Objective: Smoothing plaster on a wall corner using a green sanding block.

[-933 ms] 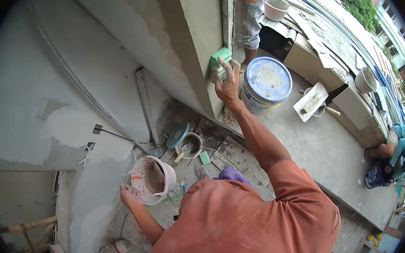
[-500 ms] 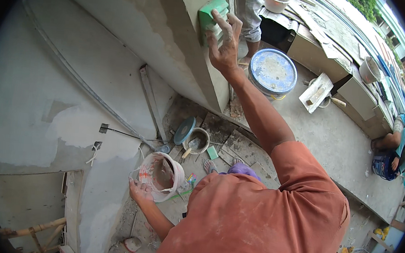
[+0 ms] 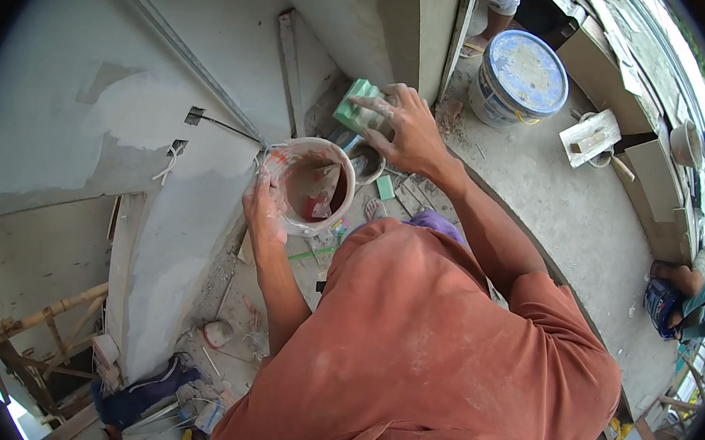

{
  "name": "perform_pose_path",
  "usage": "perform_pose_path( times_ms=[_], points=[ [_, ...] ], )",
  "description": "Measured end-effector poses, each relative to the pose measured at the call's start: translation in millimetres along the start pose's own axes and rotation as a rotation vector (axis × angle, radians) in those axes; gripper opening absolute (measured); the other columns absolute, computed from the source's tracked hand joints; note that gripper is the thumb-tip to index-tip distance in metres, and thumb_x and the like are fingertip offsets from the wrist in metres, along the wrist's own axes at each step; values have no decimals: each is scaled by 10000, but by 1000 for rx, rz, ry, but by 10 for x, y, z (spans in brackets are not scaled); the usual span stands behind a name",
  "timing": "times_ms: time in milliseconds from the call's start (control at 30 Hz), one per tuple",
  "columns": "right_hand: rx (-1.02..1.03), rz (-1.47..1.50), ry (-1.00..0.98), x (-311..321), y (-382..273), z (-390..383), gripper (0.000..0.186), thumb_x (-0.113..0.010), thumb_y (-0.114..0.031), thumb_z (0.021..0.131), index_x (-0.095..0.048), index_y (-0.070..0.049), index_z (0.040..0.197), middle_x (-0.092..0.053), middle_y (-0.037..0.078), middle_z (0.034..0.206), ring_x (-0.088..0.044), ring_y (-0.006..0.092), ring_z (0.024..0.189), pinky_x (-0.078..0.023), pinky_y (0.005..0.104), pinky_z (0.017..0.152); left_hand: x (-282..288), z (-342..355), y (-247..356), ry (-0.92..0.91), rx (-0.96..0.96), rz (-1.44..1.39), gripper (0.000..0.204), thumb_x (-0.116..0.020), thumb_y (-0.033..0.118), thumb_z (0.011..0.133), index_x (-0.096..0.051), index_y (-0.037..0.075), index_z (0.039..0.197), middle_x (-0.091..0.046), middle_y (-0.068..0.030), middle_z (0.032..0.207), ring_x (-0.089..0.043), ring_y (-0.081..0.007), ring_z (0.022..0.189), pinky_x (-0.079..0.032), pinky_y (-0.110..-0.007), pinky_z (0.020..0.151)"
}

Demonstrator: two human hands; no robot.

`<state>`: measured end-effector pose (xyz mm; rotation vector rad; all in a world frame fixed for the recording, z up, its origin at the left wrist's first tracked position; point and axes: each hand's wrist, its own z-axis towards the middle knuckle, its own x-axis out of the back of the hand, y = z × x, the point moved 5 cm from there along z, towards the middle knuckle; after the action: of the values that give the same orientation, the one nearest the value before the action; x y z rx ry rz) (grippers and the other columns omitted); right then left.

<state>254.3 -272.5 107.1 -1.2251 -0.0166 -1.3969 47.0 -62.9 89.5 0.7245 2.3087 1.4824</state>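
My left hand [image 3: 265,212] grips the side of a whitish, mortar-smeared bucket [image 3: 308,226], its fingers at the rim. Murky liquid and a red-and-grey piece I cannot make out are inside. Above and to the right of the bucket, my right hand [image 3: 417,135] holds a green sponge block [image 3: 352,108] with notched edges. The sponge is clear of the wall and partly covers a smaller pail [image 3: 367,164] behind it.
A blue-lidded bucket [image 3: 523,71] stands on the ledge at the upper right, near a board with a trowel [image 3: 590,138]. Another person's foot [image 3: 473,46] is beyond. A metal bar [image 3: 292,72] leans at the wall; a green piece [image 3: 385,187] lies on the floor.
My right hand has brought the green sponge down from the pillar toward the bucket. My left hand has moved up with the bucket, which now appears higher and nearer.
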Motion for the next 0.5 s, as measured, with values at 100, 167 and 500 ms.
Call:
perform_pose_path(
  times_ms=[100, 167, 500],
  points=[
    [115, -203, -400, -648, -331, 16, 404, -752, -283, 764, -761, -140, 1142, -574, 142, 1105, -526, 304, 1088, -426, 429, 898, -221, -73, 99, -102, -41, 38, 382, -591, 367, 1036, -525, 125, 748, -363, 90, 624, -295, -26, 559, -217, -243, 511],
    [93, -283, -604, -988, -381, 17, 357, -728, -229, 674, -795, -65, 984, -618, 177, 1161, -531, 305, 1161, -422, 439, 934, -404, -148, 128, -144, -52, 48, 383, -589, 371, 1038, -526, 126, 751, -363, 93, 623, -294, -27, 557, -216, -242, 514],
    [116, -668, -706, -1841, -24, -572, 345, -666, -308, 802, -798, -44, 983, -699, 179, 1140, -586, 323, 1102, -402, 477, 888, -854, -365, 76, -303, -61, 51, 406, -542, 364, 1062, -484, 117, 746, -278, 104, 586, -204, -22, 500, -147, -246, 475]
  ],
)
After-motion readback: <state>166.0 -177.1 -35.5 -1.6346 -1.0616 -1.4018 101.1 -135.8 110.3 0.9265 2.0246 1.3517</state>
